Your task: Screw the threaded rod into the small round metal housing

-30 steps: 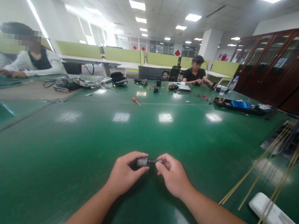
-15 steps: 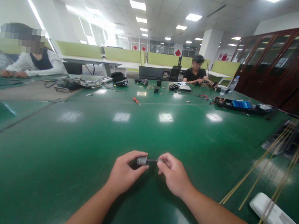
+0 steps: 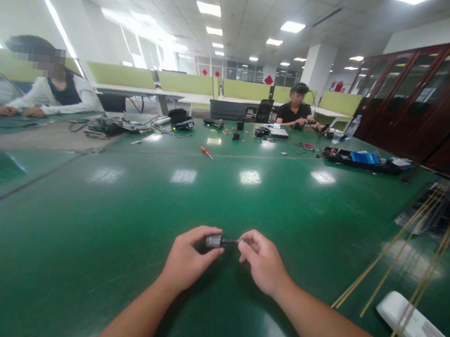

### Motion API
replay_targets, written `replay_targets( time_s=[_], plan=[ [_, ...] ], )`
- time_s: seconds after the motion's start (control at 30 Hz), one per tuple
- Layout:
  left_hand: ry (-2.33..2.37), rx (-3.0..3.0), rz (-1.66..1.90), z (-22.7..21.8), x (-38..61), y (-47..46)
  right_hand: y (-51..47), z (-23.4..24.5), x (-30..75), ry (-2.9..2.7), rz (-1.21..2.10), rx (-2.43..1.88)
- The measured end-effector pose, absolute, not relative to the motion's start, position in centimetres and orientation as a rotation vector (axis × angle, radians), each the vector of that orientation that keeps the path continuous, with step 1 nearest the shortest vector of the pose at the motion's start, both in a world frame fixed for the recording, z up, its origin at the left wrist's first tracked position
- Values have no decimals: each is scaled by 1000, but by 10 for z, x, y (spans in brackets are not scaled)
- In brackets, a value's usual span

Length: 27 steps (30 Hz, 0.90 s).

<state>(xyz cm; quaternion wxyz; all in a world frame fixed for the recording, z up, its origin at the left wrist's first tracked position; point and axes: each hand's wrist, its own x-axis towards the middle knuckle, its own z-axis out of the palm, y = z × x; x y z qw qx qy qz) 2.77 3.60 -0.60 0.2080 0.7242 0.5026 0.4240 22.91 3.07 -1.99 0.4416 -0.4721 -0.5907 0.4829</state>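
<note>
A small grey metal cylinder (image 3: 213,241) with a thin dark shaft (image 3: 231,241) sticking out to the right is held low over the green table (image 3: 132,212). My left hand (image 3: 187,261) is closed around the cylinder, thumb and fingers pinching it. The fingers of my right hand (image 3: 263,263) pinch the right end of the shaft. Both hands are close together near the table's front edge.
Thin yellow rods (image 3: 397,251) lie slanted at the right over a white flat bar (image 3: 417,331). A red-handled screwdriver (image 3: 206,151), cables and small parts sit far back. Two other people sit at the far side and far left. Dark wooden cabinets (image 3: 426,88) line the right wall.
None beyond a slight shift of the camera; both hands keep the same grip on the cylinder and shaft.
</note>
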Motion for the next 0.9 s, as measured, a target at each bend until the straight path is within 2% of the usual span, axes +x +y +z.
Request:
replay_targets(
  time_s=[0.6, 0.7, 0.9],
  plan=[
    [1560, 1988, 1205, -7, 18, 39, 35, -26, 228, -1333, 1222, -1091],
    [1617, 1753, 1283, -10, 17, 46, 36, -28, 227, -1317, 1262, -1063],
    [1355, 894, 1492, 3, 7, 52, 36, -32, 225, -1316, 1318, -1035]
  ],
)
